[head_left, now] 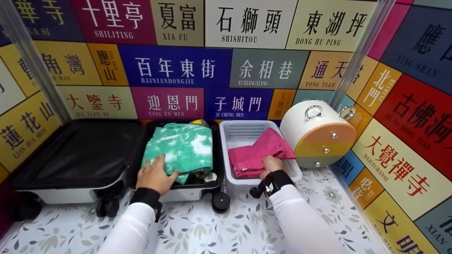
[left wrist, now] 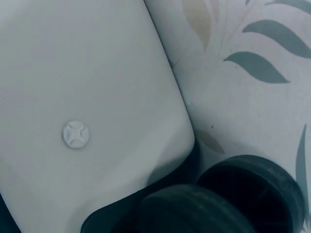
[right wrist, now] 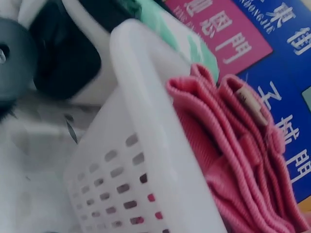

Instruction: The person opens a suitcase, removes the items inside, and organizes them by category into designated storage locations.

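Pink folded pants (head_left: 252,153), with a thick waistband and a belt loop showing in the right wrist view, lie in a white plastic basket (head_left: 300,173). My right hand (head_left: 272,165) grips their near right edge, its fingertips partly hidden by the fabric. A green-and-white tie-dye garment (head_left: 185,144) lies folded on top of the load in the right half of an open suitcase (head_left: 176,196). Fingers spread, my left hand (head_left: 155,176) rests on its near left corner. The left wrist view catches only the suitcase's pale shell (left wrist: 107,87) and a wheel (left wrist: 252,189).
The suitcase's other half (head_left: 77,158), dark inside, lies to the left. Right of the basket stands a round white case (head_left: 307,120) with a striped front and metal rings. Black wheels (head_left: 220,202) stick out toward me. Sign-patterned walls (head_left: 176,67) enclose the patterned surface.
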A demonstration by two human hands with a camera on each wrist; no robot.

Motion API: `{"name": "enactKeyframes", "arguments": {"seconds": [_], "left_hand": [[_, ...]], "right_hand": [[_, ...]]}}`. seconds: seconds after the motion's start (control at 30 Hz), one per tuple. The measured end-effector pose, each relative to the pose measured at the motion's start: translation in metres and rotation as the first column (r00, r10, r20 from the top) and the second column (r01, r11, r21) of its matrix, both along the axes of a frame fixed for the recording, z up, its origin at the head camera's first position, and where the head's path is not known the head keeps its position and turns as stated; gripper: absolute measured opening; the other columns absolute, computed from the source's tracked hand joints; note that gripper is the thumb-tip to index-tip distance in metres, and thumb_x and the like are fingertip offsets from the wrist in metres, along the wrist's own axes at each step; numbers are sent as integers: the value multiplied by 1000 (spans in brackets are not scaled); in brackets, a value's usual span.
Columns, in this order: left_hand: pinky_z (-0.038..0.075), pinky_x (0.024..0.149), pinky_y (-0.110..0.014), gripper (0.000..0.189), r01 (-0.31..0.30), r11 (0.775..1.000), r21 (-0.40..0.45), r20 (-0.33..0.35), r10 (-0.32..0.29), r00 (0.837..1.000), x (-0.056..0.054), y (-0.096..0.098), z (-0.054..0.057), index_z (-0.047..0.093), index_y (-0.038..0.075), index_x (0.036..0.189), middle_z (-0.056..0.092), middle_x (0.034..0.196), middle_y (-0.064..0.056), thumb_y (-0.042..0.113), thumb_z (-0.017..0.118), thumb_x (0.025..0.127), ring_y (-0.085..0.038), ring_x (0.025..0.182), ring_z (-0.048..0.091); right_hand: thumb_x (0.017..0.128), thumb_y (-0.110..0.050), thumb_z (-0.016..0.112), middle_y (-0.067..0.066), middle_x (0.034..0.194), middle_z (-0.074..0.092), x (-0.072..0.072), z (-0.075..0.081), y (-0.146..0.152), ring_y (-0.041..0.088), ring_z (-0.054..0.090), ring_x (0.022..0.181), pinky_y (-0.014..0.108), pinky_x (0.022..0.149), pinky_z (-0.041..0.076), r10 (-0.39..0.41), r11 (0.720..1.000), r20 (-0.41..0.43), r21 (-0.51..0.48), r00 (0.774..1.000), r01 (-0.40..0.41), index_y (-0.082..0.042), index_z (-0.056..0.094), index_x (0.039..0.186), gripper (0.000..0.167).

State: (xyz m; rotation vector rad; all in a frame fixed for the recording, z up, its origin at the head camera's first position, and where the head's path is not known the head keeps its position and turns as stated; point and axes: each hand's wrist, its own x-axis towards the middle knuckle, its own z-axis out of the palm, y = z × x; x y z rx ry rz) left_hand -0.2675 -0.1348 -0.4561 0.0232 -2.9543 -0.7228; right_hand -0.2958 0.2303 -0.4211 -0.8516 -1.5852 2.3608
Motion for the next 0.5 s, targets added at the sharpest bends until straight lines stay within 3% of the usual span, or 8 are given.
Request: {"name": "enactKeyframes", "arguments": {"seconds": [0.13,0.23,0.3,0.37,0.5], "left_hand": [[16,128,-72,87,-2,1000,-5,3,2,1000,0,0,0,29,9,168,31,173,-22,54,62,102,-55,160,17],[16,128,-72,87,-5,1000,-5,11,5,1000,0,-1,0,28,9,169,31,173,-22,54,62,102,-55,160,17],[16,128,-72,87,-5,1000,-5,16,6,1000,0,-1,0,28,9,169,31,173,-23,54,62,102,-55,160,17],[16,128,-72,87,-3,1000,-7,23,3,1000,1,0,0,29,9,168,30,173,-25,54,62,102,-56,160,18],[17,128,-72,89,-1,1000,-2,60,2,998,-1,1,3,27,7,168,28,172,-29,55,61,102,-57,159,18]], "right_hand": [[94,5,48,2,96,48,9,-2,1,18,47,95,18,77,46,-21,1000,9,-9,1000,21,-5,49,93,10],[95,3,48,1,97,48,14,-3,1,17,47,93,18,77,46,-17,999,20,-31,1000,18,-6,49,92,10],[98,1,49,3,101,48,15,-2,2,18,47,97,19,83,47,-3,998,20,-69,1000,5,-6,48,93,9],[101,-3,50,3,113,48,16,0,2,19,48,108,20,97,46,16,994,13,-108,1000,-15,-4,50,101,1],[104,-15,58,7,138,49,24,8,2,22,45,129,27,120,39,-14,998,20,-53,1000,15,4,55,133,35]]}}
